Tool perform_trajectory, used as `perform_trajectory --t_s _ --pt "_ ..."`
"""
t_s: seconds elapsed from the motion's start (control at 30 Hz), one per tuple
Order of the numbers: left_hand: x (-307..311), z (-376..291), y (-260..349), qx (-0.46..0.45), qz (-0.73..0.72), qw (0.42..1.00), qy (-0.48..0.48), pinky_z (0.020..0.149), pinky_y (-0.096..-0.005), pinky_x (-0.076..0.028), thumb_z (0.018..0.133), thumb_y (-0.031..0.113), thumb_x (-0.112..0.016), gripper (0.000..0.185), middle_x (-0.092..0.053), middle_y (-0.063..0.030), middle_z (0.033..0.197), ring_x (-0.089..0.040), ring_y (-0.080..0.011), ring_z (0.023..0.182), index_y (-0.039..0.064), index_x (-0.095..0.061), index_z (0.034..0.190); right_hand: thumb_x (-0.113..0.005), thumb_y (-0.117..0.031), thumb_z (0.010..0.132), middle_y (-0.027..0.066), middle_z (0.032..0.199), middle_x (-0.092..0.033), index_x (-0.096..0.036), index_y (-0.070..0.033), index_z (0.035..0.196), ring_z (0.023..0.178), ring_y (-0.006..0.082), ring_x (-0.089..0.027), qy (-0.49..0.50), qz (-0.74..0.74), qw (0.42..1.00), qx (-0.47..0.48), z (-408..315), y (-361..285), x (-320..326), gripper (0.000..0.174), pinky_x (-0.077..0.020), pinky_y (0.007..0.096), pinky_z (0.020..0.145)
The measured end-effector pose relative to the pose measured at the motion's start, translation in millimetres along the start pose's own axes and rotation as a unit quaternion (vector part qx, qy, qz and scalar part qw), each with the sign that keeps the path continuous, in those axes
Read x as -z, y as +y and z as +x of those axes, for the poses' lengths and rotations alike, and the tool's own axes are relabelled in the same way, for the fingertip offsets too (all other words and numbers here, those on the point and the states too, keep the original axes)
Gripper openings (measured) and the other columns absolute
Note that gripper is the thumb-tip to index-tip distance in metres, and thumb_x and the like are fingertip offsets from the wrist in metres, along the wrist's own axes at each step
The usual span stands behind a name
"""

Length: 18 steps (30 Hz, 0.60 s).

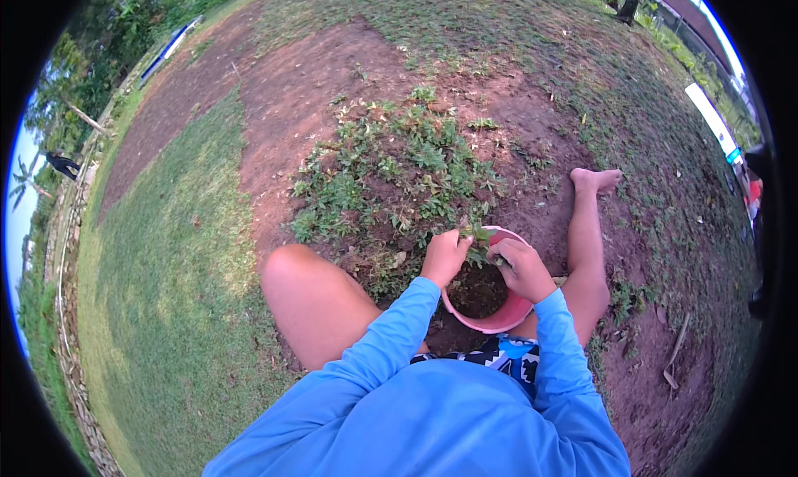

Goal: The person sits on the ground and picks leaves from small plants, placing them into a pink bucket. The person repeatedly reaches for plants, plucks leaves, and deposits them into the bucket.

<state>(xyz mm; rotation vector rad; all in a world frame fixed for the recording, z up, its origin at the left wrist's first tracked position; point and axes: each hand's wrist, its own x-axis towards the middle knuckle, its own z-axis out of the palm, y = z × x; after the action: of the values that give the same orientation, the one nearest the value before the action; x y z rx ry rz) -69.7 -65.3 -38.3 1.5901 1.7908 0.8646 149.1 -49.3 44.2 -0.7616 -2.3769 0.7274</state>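
Note:
Between my legs stands a pink plastic bucket (505, 323) with dark soil or plant debris (477, 293) at its bottom. Above its far rim, my left hand (445, 256) pinches a small leafy green plant (479, 235) between thumb and fingers. My right hand (519, 266) is at the bucket's right side, its fingers curled on the lower part of the same greenery. Just beyond the bucket lies a wide heap of uprooted leafy plants (399, 171), with soil and roots mixed in.
Bare brown soil (293, 103) borders the heap, with grass (181, 290) on the left. My bent legs flank the bucket, a bare foot (595, 181) at right. A dry stick (678, 346) lies at right. A person (62, 164) stands far left near a stone edging (68, 327).

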Motion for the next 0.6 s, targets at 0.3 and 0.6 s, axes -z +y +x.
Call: perform_trajectory --t_s 0.3,0.6 --pt "-6.5 -6.9 18.9 0.097 -0.454 0.878 -0.117 0.085 -0.028 -0.05 0.102 0.027 -0.065 0.031 -0.072 -0.0024 0.104 -0.063 -0.0083 0.093 0.001 -0.07 0.117 -0.064 -0.008 0.099 0.0035 0.102 -0.071 -0.063 -0.003 0.123 0.087 0.0159 -0.069 0.132 0.451 0.784 -0.405 -35.6 19.1 -16.6 0.025 -0.056 0.0309 0.076" --pt "-13.0 -3.5 23.6 -0.151 -0.176 0.971 -0.062 0.089 -0.0288 -0.051 0.095 0.025 -0.075 0.041 -0.066 -0.0065 0.115 -0.063 -0.0132 0.1 -0.001 -0.065 0.125 -0.069 -0.009 0.097 0.0079 0.116 -0.07 -0.062 -0.002 0.126 0.101 0.0163 -0.069 0.221 0.541 0.74 -0.332 -34.2 19.7 -21.2 0.031 -0.0576 0.0344 0.091"
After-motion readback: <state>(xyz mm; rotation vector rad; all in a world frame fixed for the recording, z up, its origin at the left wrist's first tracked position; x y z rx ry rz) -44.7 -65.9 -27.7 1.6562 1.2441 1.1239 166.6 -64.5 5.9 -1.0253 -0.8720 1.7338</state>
